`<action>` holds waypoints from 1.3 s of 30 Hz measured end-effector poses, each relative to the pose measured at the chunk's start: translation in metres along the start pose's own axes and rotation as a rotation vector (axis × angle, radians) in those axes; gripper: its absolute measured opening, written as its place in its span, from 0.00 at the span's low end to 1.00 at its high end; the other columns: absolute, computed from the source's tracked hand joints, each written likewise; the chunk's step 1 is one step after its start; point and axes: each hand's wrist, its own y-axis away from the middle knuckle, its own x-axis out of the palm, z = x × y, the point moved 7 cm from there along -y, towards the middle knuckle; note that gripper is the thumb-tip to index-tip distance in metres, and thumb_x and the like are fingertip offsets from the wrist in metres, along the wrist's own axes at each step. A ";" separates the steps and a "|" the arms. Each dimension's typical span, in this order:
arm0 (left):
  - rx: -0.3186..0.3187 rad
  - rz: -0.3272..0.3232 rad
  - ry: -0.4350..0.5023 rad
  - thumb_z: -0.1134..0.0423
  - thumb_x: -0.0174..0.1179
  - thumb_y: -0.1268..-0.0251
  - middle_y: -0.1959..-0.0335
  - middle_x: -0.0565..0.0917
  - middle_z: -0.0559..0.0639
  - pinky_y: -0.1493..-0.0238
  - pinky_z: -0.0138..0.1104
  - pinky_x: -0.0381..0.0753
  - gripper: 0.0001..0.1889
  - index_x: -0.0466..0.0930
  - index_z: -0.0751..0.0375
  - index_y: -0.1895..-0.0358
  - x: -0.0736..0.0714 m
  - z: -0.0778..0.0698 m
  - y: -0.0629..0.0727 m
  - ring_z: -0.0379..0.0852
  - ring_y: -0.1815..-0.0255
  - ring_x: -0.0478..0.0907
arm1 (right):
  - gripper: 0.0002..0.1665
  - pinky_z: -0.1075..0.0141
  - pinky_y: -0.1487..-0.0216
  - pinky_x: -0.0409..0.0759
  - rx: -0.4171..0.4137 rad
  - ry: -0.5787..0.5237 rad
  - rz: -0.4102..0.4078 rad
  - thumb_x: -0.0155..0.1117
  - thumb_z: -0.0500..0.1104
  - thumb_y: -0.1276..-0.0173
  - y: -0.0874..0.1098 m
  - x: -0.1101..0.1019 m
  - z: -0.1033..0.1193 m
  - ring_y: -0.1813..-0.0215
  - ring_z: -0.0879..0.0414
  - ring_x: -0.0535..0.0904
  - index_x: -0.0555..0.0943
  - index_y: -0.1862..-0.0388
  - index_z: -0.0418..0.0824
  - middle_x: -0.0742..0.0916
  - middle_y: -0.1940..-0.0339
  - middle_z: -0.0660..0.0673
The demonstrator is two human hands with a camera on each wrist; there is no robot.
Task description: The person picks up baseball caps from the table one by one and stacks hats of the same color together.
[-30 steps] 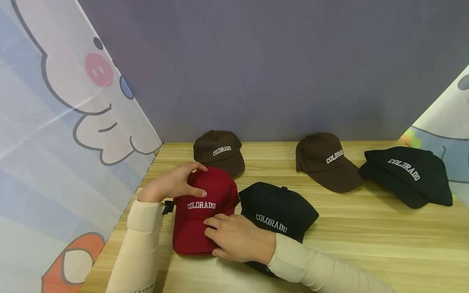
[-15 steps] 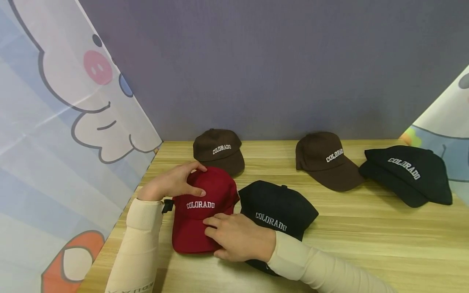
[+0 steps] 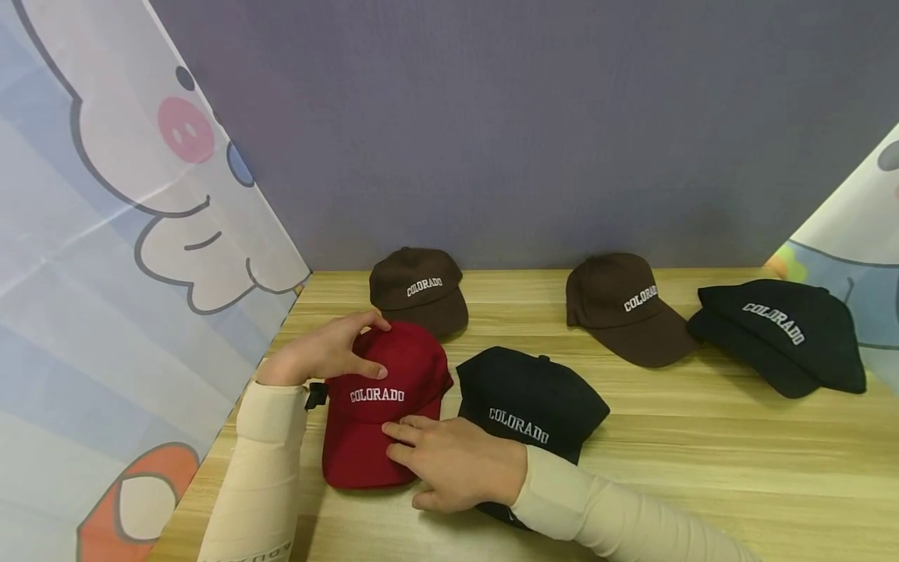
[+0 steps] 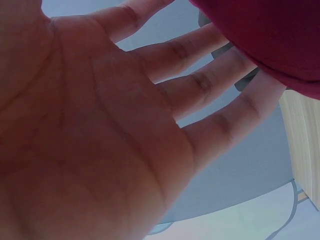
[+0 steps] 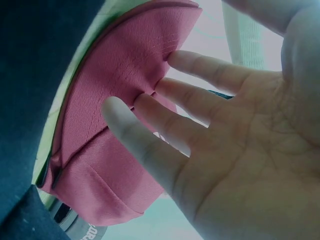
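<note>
Wooden tabletop [image 3: 660,453]: red cap [image 3: 372,449] lies between left hand [image 3: 326,353] and right hand [image 3: 460,462].

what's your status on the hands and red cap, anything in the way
Left hand touching red cap, right hand at its brim. Cap crown-up, brim toward the person. Nearer black cap close beside, apparently not blocking.

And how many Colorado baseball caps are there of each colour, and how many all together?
Red Colorado baseball cap: 1
Brown Colorado baseball caps: 2
Black Colorado baseball caps: 2
Total: 5
</note>
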 end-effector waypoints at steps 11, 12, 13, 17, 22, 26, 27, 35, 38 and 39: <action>-0.004 0.016 0.021 0.56 0.77 0.44 0.42 0.80 0.56 0.39 0.51 0.77 0.33 0.73 0.59 0.36 -0.002 0.002 0.003 0.54 0.42 0.77 | 0.37 0.66 0.34 0.78 -0.008 -0.022 0.026 0.68 0.62 0.33 -0.002 0.002 0.004 0.23 0.55 0.69 0.73 0.28 0.53 0.71 0.21 0.52; -0.006 0.016 0.023 0.56 0.77 0.44 0.42 0.80 0.56 0.40 0.51 0.77 0.33 0.73 0.59 0.36 -0.002 0.003 0.003 0.54 0.42 0.77 | 0.37 0.66 0.34 0.78 -0.007 -0.024 0.028 0.68 0.62 0.33 -0.002 0.003 0.004 0.22 0.55 0.69 0.73 0.28 0.53 0.71 0.21 0.52; -0.007 0.016 0.025 0.56 0.77 0.45 0.42 0.80 0.56 0.40 0.51 0.78 0.33 0.73 0.59 0.37 -0.002 0.003 0.003 0.54 0.42 0.78 | 0.36 0.66 0.35 0.78 -0.005 -0.027 0.028 0.68 0.61 0.33 -0.002 0.003 0.004 0.22 0.55 0.69 0.73 0.28 0.53 0.71 0.21 0.52; -0.011 0.020 0.029 0.56 0.77 0.44 0.42 0.80 0.56 0.40 0.51 0.78 0.33 0.73 0.59 0.37 -0.002 0.003 0.004 0.54 0.43 0.77 | 0.35 0.66 0.36 0.79 -0.003 -0.032 0.026 0.67 0.61 0.32 -0.002 0.002 0.003 0.23 0.56 0.69 0.74 0.28 0.54 0.71 0.21 0.53; -0.015 0.021 0.036 0.56 0.77 0.44 0.42 0.80 0.55 0.40 0.50 0.77 0.33 0.73 0.58 0.37 -0.002 0.003 0.004 0.53 0.43 0.77 | 0.33 0.66 0.37 0.80 -0.003 -0.036 0.025 0.65 0.61 0.30 -0.001 0.001 0.000 0.23 0.58 0.70 0.75 0.29 0.54 0.71 0.21 0.55; -0.027 0.022 0.042 0.55 0.77 0.44 0.41 0.79 0.56 0.39 0.51 0.77 0.33 0.73 0.57 0.37 -0.002 0.004 0.005 0.54 0.41 0.77 | 0.33 0.66 0.39 0.81 -0.006 -0.028 0.018 0.65 0.62 0.30 0.000 0.001 -0.001 0.24 0.59 0.70 0.75 0.29 0.54 0.72 0.21 0.55; -0.031 0.022 0.044 0.55 0.77 0.44 0.41 0.79 0.56 0.39 0.52 0.77 0.33 0.73 0.57 0.37 -0.002 0.004 0.005 0.55 0.41 0.76 | 0.33 0.66 0.39 0.81 -0.006 -0.026 0.017 0.65 0.62 0.30 0.000 0.001 -0.001 0.24 0.59 0.71 0.75 0.29 0.55 0.72 0.21 0.55; -0.043 0.024 0.051 0.55 0.77 0.44 0.39 0.78 0.56 0.38 0.52 0.77 0.33 0.73 0.56 0.36 -0.002 0.005 0.006 0.55 0.39 0.76 | 0.33 0.65 0.41 0.82 0.001 -0.018 0.022 0.65 0.61 0.30 0.000 0.001 -0.002 0.25 0.59 0.71 0.74 0.28 0.55 0.71 0.21 0.56; -0.051 0.028 0.051 0.54 0.76 0.43 0.39 0.78 0.57 0.38 0.52 0.77 0.33 0.73 0.56 0.36 -0.002 0.005 0.006 0.56 0.39 0.75 | 0.33 0.65 0.41 0.82 0.001 -0.017 0.021 0.65 0.61 0.30 0.000 0.001 -0.002 0.25 0.59 0.71 0.74 0.28 0.55 0.72 0.21 0.56; -0.052 0.028 0.051 0.54 0.76 0.43 0.39 0.78 0.56 0.38 0.52 0.77 0.33 0.73 0.56 0.35 -0.002 0.005 0.006 0.55 0.39 0.75 | 0.33 0.65 0.41 0.82 0.001 -0.018 0.021 0.65 0.61 0.30 0.000 0.001 -0.002 0.25 0.59 0.71 0.74 0.28 0.55 0.72 0.21 0.56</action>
